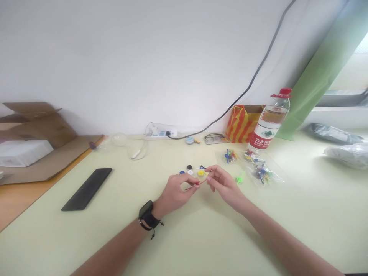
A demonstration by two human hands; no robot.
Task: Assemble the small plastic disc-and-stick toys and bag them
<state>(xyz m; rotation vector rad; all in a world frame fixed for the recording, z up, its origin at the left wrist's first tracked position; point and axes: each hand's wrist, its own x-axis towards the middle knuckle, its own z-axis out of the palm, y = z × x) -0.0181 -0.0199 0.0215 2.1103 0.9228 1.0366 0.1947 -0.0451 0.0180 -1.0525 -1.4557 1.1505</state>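
Observation:
My left hand (pixel 176 193), with a black watch on its wrist, pinches one end of a thin red stick (pixel 195 186) just above the pale green table (pixel 201 237). My right hand (pixel 222 185) pinches the other end of the same stick. Both hands are closed in a pinch and nearly touch. Just behind the fingers lie small round pieces: a black one (pixel 189 167), a white one, a blue one and a yellow one (pixel 201 173). A green piece (pixel 238 179) lies right of my right hand.
Clear bags of coloured plastic parts (pixel 261 170) lie right of the hands, near a water bottle (pixel 268 122) and a striped bag (pixel 240 124). A black phone (pixel 87 188) lies left. A power strip (pixel 159 133), glasses (pixel 215 137) and cardboard (pixel 43 153) sit farther back.

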